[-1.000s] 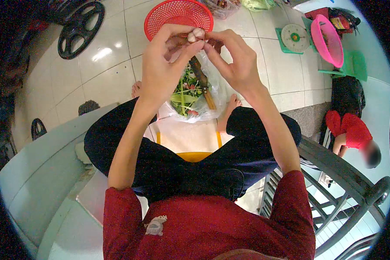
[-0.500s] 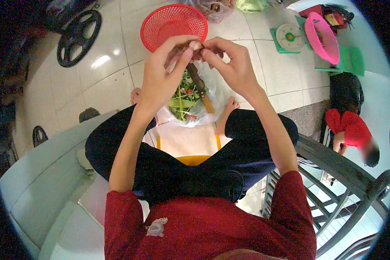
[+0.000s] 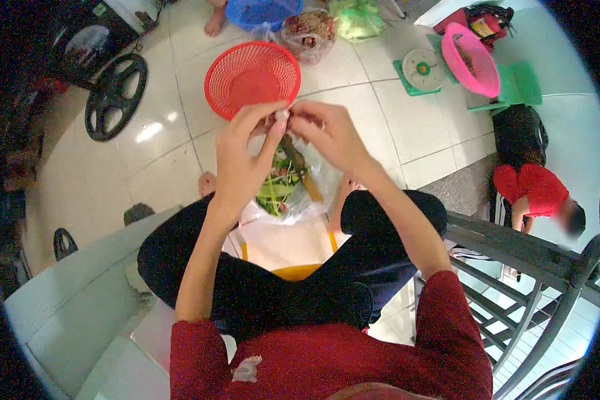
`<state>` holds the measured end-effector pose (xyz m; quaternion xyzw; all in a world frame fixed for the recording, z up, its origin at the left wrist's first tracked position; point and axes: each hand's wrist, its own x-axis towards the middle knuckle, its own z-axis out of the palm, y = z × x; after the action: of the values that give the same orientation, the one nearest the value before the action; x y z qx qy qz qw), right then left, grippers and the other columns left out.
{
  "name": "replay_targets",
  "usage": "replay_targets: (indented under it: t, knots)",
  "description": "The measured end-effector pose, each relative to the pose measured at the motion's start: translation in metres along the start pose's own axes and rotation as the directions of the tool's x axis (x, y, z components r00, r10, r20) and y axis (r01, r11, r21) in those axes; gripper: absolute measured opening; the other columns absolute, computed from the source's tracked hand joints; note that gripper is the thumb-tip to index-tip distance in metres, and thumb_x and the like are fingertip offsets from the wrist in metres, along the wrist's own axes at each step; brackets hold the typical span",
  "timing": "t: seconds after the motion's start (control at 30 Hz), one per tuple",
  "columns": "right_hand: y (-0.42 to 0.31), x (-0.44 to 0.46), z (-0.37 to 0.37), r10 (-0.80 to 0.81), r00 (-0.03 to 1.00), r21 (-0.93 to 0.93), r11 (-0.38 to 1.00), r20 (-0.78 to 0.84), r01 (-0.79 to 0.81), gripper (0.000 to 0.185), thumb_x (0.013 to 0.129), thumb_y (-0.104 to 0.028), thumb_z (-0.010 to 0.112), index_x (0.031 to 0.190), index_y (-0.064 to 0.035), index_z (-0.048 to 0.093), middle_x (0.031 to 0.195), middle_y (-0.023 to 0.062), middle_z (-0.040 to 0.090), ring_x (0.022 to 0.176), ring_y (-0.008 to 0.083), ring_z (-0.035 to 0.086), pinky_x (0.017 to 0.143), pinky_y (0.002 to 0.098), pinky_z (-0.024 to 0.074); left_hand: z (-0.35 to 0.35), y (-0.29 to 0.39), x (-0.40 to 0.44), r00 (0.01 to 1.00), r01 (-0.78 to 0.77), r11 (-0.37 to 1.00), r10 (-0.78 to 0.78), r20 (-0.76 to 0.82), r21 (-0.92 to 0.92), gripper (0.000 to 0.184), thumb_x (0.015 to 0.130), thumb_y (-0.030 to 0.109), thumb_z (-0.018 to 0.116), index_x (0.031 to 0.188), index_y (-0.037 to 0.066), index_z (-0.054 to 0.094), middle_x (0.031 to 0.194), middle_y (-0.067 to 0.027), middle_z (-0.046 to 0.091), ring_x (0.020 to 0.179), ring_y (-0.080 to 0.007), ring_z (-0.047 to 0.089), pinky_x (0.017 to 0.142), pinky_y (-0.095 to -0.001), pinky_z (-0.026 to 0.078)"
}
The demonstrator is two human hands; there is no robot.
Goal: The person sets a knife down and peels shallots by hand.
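Observation:
My left hand is closed, its thumb and fingers pinching a small pale bulb; its exact kind is too small to tell. My right hand meets it fingertip to fingertip, pinching at the bulb's other side, with part of its grip hidden. Below both hands a white plastic bag lies spread on the floor between my feet. Green leafy trimmings with reddish bits fill it. A knife with a wooden handle rests on top, its dark blade partly under my hands.
Just beyond my hands sits a red mesh basket. Behind it are a blue basin, a bag of reddish-brown pieces and a green bag. A scale and pink basin stand right; a person in red is farther right.
The view has tilted upward, bringing the blue basin and another person's foot into sight. Both hands still pinch the pale bulb, now lower and slightly left in the picture.

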<state>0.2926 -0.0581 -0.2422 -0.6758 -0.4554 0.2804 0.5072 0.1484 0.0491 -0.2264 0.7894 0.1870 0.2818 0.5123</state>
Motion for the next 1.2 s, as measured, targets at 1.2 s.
replay_targets:
  t: [1.2]
  knots:
    - [0.004, -0.013, 0.024, 0.050, 0.999, 0.397, 0.917, 0.000, -0.046, 0.022, 0.095, -0.021, 0.058, 0.087, -0.0013, 0.062, 0.072, 0.0009, 0.060, 0.068, 0.0093, 0.055, 0.065, 0.0256, 0.0444, 0.018, 0.005, -0.015, 0.976, -0.012, 1.000, 0.009, -0.216, -0.015, 0.016, 0.104, 0.017, 0.045, 0.102, 0.002, 0.050, 0.072, -0.0061, 0.057, 0.063, -0.0125, 0.057, 0.054, -0.0289, 0.046]
